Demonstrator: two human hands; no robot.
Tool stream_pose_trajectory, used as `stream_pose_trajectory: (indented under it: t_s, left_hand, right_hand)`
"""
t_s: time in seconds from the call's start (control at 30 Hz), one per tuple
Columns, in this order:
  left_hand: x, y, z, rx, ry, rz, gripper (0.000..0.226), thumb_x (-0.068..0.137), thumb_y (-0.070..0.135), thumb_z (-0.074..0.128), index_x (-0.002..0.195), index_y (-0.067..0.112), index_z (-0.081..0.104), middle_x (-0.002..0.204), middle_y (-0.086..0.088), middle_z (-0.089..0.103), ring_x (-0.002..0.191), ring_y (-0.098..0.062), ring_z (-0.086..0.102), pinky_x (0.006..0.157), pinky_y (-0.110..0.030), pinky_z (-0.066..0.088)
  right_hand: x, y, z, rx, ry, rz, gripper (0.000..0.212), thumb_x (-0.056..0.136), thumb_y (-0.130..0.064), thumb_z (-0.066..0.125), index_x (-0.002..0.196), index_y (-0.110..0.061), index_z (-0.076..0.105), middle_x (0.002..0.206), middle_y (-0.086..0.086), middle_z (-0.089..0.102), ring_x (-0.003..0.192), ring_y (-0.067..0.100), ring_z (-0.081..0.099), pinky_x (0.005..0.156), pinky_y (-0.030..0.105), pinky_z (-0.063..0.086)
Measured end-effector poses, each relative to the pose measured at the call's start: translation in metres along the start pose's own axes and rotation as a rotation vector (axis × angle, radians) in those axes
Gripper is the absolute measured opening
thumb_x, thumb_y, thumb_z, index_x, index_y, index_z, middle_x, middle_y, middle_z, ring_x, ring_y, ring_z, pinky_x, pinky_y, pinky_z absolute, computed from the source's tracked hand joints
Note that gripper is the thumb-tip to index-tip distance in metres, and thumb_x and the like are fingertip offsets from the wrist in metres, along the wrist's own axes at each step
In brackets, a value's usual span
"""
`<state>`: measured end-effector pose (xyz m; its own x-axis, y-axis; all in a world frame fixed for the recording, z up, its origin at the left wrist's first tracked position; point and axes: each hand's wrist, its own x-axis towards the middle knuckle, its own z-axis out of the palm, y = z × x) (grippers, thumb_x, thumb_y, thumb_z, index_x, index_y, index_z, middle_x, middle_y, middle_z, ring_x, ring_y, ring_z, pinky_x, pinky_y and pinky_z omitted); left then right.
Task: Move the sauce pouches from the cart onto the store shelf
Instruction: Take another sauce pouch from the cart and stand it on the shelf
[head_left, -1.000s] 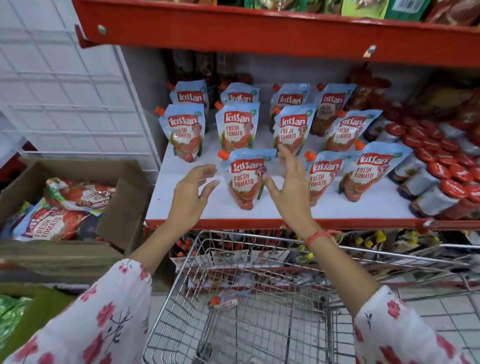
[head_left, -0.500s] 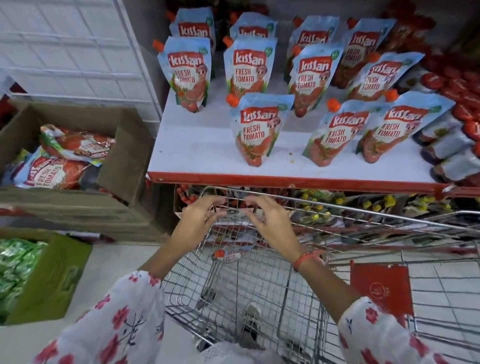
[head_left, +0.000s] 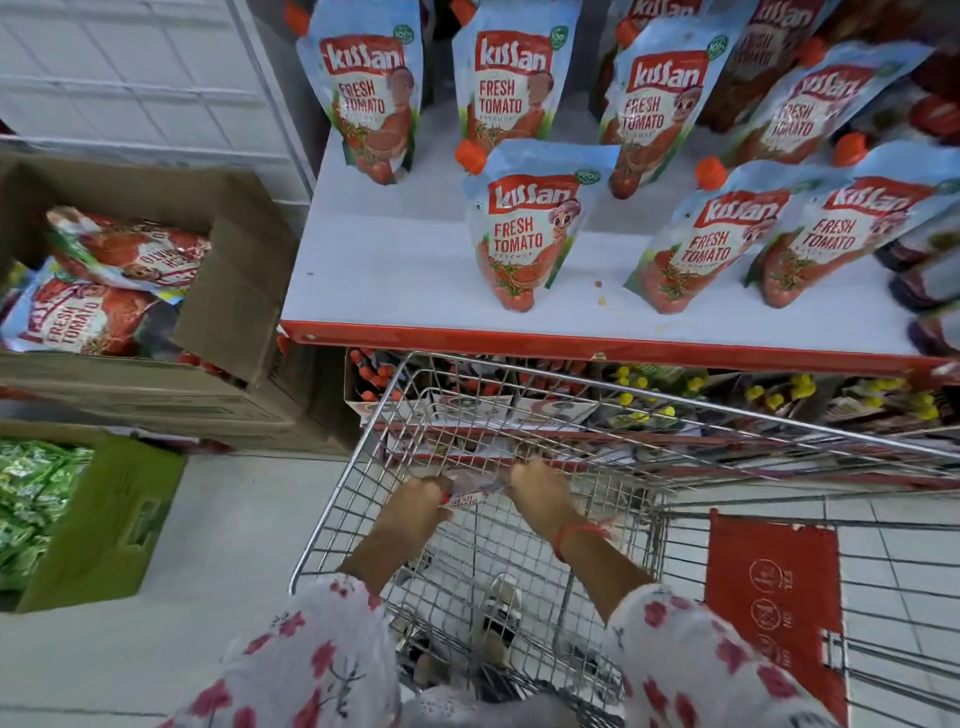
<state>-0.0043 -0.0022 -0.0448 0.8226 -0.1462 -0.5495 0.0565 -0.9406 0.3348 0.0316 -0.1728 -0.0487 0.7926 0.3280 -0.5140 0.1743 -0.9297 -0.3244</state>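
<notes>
Several blue Kissan tomato sauce pouches stand upright on the white store shelf (head_left: 395, 280); the nearest front one (head_left: 524, 228) stands alone at the middle. Below it is the wire cart (head_left: 363, 499). Both my hands are down inside the cart. My left hand (head_left: 418, 506) and my right hand (head_left: 540, 496) are closed on the two ends of one sauce pouch (head_left: 470, 496) lying on the cart floor. Only a strip of that pouch shows between my hands.
An open cardboard box (head_left: 228, 291) with more tomato pouches sits left of the shelf. A green box (head_left: 104, 525) of green packets stands on the floor below it. A red flap (head_left: 774, 597) hangs in the cart at right. Jars with red lids crowd the shelf's right end.
My hands left the front pouch on the shelf and dropped into the cart. They have closed on the pouch at the cart bottom. The camera tilted down.
</notes>
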Motion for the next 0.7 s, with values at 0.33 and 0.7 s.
stream_pose_trajectory:
  t_s: [0.33,0.7]
  left_hand:
    - [-0.005,-0.015,-0.008,-0.137,0.111,0.014,0.026,0.096,0.025,0.048,0.117,0.012,0.055,0.102,-0.01,0.069,0.075,-0.016,0.058,0.063,-0.019,0.048]
    - [-0.068,-0.028,-0.084,-0.304,0.255,0.279,0.03,0.086,0.036,0.059,0.113,0.022,0.063,0.08,0.014,0.066,0.061,0.002,0.057,0.051,-0.006,0.04]
  right_hand:
    - [-0.015,0.004,-0.005,0.069,0.069,-0.075,0.031,0.095,-0.004,0.05,0.122,-0.015,0.06,0.102,0.014,0.069,0.086,0.024,0.064,0.08,0.029,0.057]
    - [-0.068,-0.032,-0.065,0.248,0.291,-0.224,0.02,0.095,-0.014,0.055,0.109,-0.011,0.068,0.107,0.007,0.072,0.089,0.017,0.065,0.076,0.012,0.044]
